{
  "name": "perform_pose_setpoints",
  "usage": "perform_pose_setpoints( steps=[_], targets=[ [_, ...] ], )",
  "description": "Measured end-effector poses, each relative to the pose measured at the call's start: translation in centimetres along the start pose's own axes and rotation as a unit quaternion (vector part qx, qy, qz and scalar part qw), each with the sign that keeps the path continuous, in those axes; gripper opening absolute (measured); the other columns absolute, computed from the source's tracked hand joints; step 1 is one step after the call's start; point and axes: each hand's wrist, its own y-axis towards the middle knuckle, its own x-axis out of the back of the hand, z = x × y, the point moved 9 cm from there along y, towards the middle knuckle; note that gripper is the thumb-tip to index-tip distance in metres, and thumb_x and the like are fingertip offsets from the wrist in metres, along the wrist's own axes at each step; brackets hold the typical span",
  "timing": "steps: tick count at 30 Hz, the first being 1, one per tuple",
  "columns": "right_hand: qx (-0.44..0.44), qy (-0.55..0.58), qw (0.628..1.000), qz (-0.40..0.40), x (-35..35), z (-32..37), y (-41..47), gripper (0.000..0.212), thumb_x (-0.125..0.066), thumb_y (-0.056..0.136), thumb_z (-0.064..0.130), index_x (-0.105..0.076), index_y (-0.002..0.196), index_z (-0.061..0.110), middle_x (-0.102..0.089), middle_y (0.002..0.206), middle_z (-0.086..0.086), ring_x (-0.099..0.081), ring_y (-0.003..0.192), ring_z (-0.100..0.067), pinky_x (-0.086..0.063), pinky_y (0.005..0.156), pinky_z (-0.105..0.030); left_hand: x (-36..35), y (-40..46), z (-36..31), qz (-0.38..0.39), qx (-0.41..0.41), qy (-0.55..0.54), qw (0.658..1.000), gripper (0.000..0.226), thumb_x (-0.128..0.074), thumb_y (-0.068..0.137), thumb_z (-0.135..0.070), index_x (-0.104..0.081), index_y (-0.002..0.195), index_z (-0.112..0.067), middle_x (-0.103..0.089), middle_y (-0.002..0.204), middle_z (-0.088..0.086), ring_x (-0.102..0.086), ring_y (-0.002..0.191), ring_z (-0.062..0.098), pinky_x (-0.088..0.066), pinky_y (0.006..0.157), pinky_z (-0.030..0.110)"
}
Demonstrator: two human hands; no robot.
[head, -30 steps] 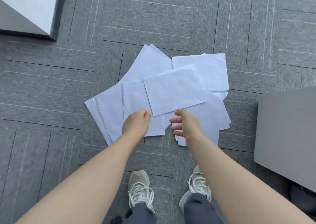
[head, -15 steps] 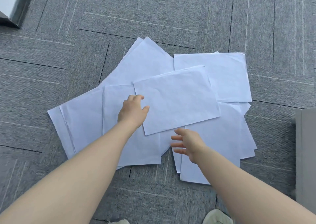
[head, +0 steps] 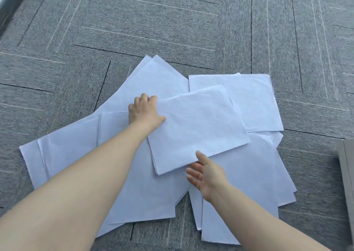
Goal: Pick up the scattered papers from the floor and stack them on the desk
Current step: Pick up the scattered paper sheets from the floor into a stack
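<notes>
Several white sheets of paper (head: 72, 147) lie overlapping in a fan on the grey carpet. The top sheet (head: 199, 128) rests slightly skewed in the middle of the pile. My left hand (head: 145, 113) is at that sheet's upper left edge, thumb on top of it and fingers curled at the corner, pinching it. My right hand (head: 206, 176) hovers at the sheet's near edge with fingers spread and the thumb tip touching the paper. No desk top is in view.
Grey carpet tiles (head: 172, 21) surround the pile on all sides. The corner of a grey piece of furniture (head: 347, 166) stands at the right edge. A dark skirting strip (head: 11, 3) runs along the top left corner.
The view has dropped closer to the floor. My left hand slid up to the top sheet's upper left edge and closed on it. My right hand moved to its near edge.
</notes>
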Motion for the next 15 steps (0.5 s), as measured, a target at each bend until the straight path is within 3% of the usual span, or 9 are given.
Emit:
perform_pose_setpoints(
  steps=[7, 10, 13, 15],
  targets=[
    [0.092, -0.078, 0.991, -0.054, 0.3, 3.0, 0.7, 0.027, -0.063, 0.094, 0.022, -0.044, 0.080, 0.009, -0.047, 0.063, -0.008, -0.047, 0.051, -0.021, -0.048, 0.055, -0.032, 0.3, -0.2, 1.8, -0.016, 0.014, -0.030, 0.999, 0.033, -0.066, 0.079, -0.039, -0.061, 0.109, -0.024, -0.054, 0.120, 0.006, -0.045, 0.119, 0.027, -0.032, 0.094, 0.035],
    [0.159, -0.144, 0.975, -0.059, 0.0, 4.4, 0.3, 0.030, -0.060, 0.093, 0.015, -0.038, 0.072, 0.013, -0.043, 0.068, -0.008, -0.044, 0.052, -0.020, -0.041, 0.054, -0.031, 0.3, -0.9, 3.2, -0.025, 0.031, -0.080, 0.996, 0.020, -0.064, 0.082, -0.033, -0.065, 0.098, -0.021, -0.056, 0.115, 0.008, -0.046, 0.116, 0.029, -0.033, 0.088, 0.033],
    [0.207, -0.189, 0.959, -0.045, -0.8, 5.5, -0.2, 0.016, -0.058, 0.091, 0.013, -0.054, 0.076, 0.006, -0.049, 0.070, -0.009, -0.044, 0.057, -0.020, -0.040, 0.053, -0.030, 0.9, -2.3, 4.9, -0.058, 0.039, -0.155, 0.985, 0.011, -0.062, 0.083, -0.026, -0.066, 0.089, -0.017, -0.060, 0.105, 0.009, -0.051, 0.107, 0.031, -0.039, 0.085, 0.036],
    [0.235, -0.214, 0.947, -0.038, -1.4, 5.9, -0.6, 0.019, -0.058, 0.086, 0.017, -0.059, 0.085, -0.002, -0.052, 0.074, -0.009, -0.045, 0.063, -0.021, -0.039, 0.059, -0.034, 1.5, -4.0, 6.7, -0.082, 0.057, -0.219, 0.970, 0.008, -0.062, 0.082, -0.022, -0.062, 0.082, -0.014, -0.060, 0.096, 0.007, -0.056, 0.096, 0.030, -0.043, 0.080, 0.036]
  ],
)
